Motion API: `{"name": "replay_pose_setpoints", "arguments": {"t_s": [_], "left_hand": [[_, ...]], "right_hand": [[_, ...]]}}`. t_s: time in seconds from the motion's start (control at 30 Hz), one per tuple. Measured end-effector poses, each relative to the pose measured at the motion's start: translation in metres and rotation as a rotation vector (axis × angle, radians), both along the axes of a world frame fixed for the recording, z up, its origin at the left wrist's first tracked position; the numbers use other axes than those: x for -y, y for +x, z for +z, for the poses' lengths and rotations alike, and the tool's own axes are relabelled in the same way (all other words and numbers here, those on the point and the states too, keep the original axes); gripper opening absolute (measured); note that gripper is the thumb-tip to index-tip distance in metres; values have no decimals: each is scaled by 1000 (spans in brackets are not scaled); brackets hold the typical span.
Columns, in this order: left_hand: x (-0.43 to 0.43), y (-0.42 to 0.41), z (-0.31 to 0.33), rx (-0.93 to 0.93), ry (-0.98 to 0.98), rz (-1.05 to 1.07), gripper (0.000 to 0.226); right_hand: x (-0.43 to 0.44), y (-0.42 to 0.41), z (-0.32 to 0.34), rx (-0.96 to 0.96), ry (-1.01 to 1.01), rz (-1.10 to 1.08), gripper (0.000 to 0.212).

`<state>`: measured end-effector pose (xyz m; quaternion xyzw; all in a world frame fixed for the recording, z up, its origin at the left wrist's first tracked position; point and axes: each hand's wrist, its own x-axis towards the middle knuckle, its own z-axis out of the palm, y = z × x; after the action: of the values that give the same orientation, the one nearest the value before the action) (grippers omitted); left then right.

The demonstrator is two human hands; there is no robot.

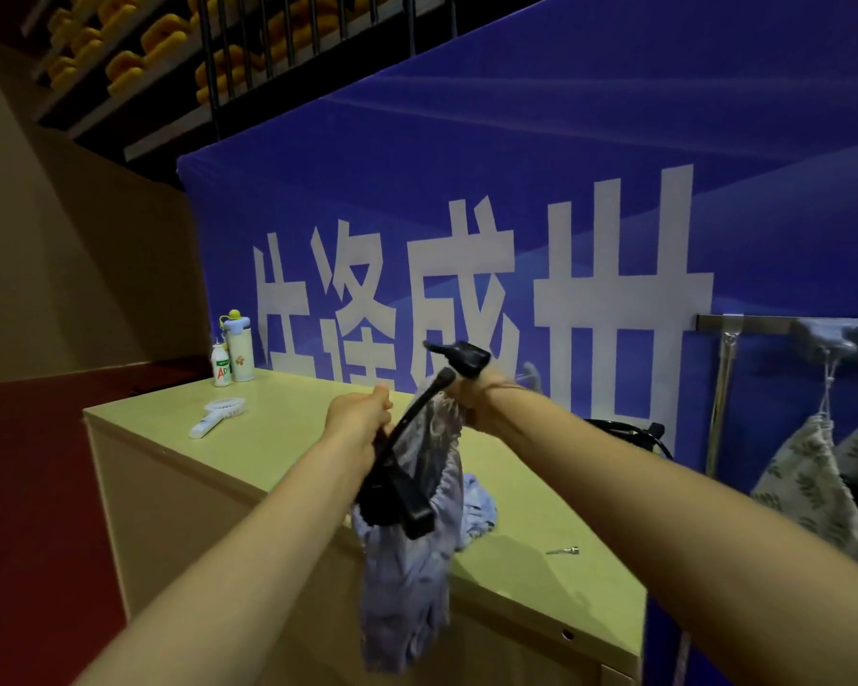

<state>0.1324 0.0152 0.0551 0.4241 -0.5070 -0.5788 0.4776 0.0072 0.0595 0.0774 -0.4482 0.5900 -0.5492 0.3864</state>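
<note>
Above the pale green table (278, 438) I hold a black clothes hanger (397, 467) with a lilac patterned garment (407, 576) draped from it and hanging down past the table's front edge. My left hand (360, 413) grips the hanger's left arm together with the cloth. My right hand (471, 396) is curled round the hanger's upper end and the top of the garment; its fingers are mostly hidden behind the cloth and a black clip-like piece (459, 356). More light blue cloth (479, 507) lies bunched on the table behind the garment.
A white hand fan (216, 415), a small white bottle (220, 366) and a taller flask (239, 349) stand at the table's far left. A small metal piece (563, 551) lies near the front right. Leaf-print garments (813, 477) hang from a rail (764, 323) on the blue banner.
</note>
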Motion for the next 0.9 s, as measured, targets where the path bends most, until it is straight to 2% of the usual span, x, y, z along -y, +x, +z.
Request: {"name": "replay_pose_setpoints", "arguments": {"t_s": [0.1, 0.23, 0.33, 0.43, 0.53, 0.63, 0.77, 0.9], "left_hand": [[3, 10, 1, 169, -52, -164, 34], [-7, 12, 10, 213, -100, -356, 25], [-21, 11, 24, 322, -154, -397, 22], [-43, 11, 42, 416, -242, -424, 29], [-59, 13, 53, 386, -218, -476, 29], [-80, 9, 57, 342, -224, -520, 32], [-116, -15, 62, 328, -204, -617, 35], [-158, -52, 74, 305, -136, -744, 40]], "right_hand": [[-25, -3, 15, -67, -7, 60, 30], [-39, -13, 24, -19, -5, 13, 22], [-48, -5, 35, -183, 40, -30, 18], [-67, 0, 44, -179, 41, -3, 22], [-85, -7, 53, -114, 43, 46, 23], [-114, -19, 62, -121, 149, 83, 13], [-161, -45, 76, -181, 204, -7, 16], [-209, -72, 78, -174, 136, -186, 32]]}}
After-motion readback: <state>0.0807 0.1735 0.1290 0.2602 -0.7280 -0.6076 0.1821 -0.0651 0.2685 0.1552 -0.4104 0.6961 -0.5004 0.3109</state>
